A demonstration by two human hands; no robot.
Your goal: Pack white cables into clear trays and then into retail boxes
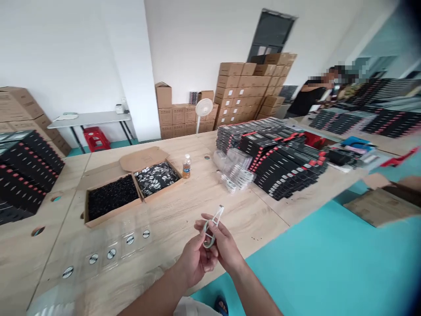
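Observation:
Between my two hands is a coiled charging cable [209, 242], pale green and white, with its white plug end pointing up and away. My left hand [194, 259] pinches the coil from the left, fingers curled beneath it. From the right, my right hand [225, 245] grips the same cable, its thumb on the white part near the plug. Both hands are above the front edge of the wooden table [177, 219]. To their left, several clear plastic trays [112, 245] with round black-and-white labels lie in a row.
Open cartons hold small black parts [113, 196] and patterned packets [158, 179]. A bottle [186, 166] stands beside them. Bagged cables [237, 175] lie before stacked black boxes [283, 162]. More boxes [24, 171] rise at left. A person [307, 98] is at the far right.

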